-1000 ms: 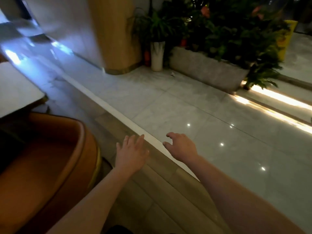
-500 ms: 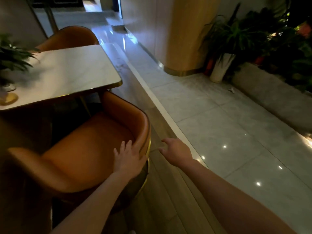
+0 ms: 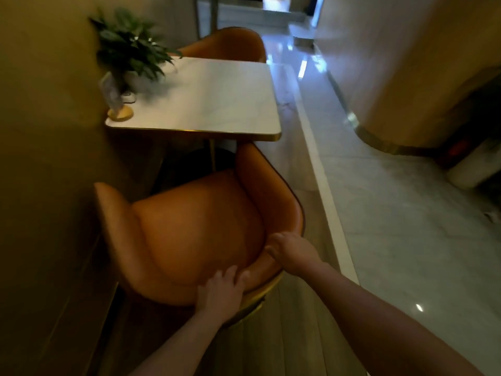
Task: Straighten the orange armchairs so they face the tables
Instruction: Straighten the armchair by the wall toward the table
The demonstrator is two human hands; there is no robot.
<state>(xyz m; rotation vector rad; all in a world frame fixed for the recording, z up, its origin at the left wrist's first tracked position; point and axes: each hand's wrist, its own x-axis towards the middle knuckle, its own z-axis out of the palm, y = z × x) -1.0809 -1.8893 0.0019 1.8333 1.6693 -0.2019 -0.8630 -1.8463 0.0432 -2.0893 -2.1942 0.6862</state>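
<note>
**Fingers [image 3: 272, 247] on the chair back: both hands now in contact**

Head view. Right hand [image 3: 292, 252]: fingers curled over the top rim of the near armchair [image 3: 189, 226], holding it. Left hand [image 3: 219, 293]: just nearer me on the same rim, fingers fairly straight and spread, pressing on the backrest rather than clamping it.

Change: half a second back only the left hand touched the rim, and the right hung in the air beside the chair. A second back neither hand touched anything. The view has also swung round, so chair and table [image 3: 217, 104] now lie ahead.

Position: the seat spreads out directly beyond the fingers, with the table past it and well apart from them. The far armchair [image 3: 225, 46] sits beyond the table's far edge. The near chair's open front points beyond and left of the fingers, toward the wall side, not squarely at the table. Its right arm tip sits close under the near table edge. A potted plant [image 3: 130, 52] and card stand [image 3: 119, 109] sit on the table corner, beyond and left of the fingers.

Reading: hold is set, turn apparently not yet made. The backrest likely needs to come round leftward from where the fingers now sit. Watch the arm tip against the table edge.
</note>
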